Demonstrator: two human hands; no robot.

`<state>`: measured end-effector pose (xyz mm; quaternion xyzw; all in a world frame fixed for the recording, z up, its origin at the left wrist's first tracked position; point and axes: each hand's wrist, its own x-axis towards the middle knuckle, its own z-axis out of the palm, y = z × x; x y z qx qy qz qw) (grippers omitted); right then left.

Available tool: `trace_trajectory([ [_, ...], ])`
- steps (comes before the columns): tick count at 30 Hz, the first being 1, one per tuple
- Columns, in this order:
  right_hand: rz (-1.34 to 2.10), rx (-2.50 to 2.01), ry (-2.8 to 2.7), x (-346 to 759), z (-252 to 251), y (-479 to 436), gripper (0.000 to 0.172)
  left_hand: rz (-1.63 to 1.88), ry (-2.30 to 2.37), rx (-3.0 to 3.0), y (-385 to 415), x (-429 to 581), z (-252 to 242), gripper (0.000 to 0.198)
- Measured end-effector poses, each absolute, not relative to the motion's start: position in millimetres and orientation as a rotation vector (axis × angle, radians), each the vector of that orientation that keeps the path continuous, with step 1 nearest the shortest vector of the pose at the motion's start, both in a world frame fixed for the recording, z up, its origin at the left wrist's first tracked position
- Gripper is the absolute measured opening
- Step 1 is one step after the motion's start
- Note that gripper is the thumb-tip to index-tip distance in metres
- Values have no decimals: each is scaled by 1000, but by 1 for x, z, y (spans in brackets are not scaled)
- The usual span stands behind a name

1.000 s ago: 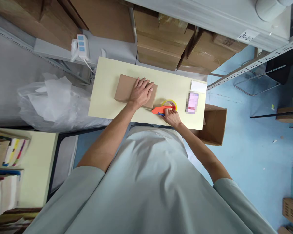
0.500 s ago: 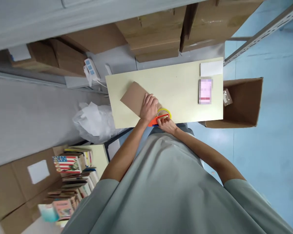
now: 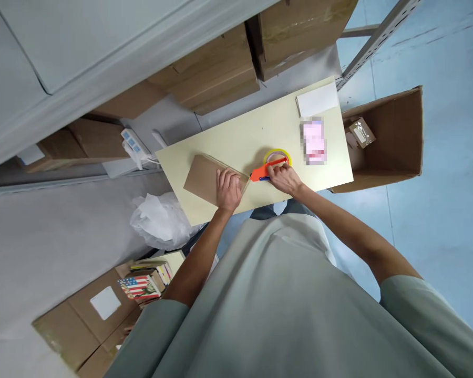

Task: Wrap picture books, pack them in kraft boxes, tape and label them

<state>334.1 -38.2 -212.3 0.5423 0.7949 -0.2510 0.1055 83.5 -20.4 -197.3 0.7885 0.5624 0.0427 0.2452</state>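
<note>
Table (image 3: 252, 136) bears box (image 3: 203, 178); floor (image 3: 437, 210) blue.

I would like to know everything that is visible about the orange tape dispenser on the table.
The tape dispenser looks like orange plastic, with a small blue part beneath and a yellow-rimmed roll of tape at one end. It lies low on the pale yellow table, its other end pointing at the corner of the flat brown box. The right hand holds it near the roll. Whether the tip touches the box is unclear.
</note>
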Motion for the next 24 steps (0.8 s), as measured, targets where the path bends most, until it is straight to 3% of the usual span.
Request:
trace_trajectory([
  [8,-673,1385,2507,326,-221,-2,39,126,1557,2177,-19,84,-189,49],
  [13,-724,1356,2539,332,-223,-10,43,224,2037,2013,8,63,-188,81],
  [17,-636,1212,2541,327,-216,-21,44,219,2410,1653,30,36,-198,80],
  [20,-648,1107,2556,316,-213,-39,42,218,2354,1678,28,38,-201,80],
  [24,-738,988,2612,291,-216,-66,48,179,2208,1823,14,73,-191,64],
])
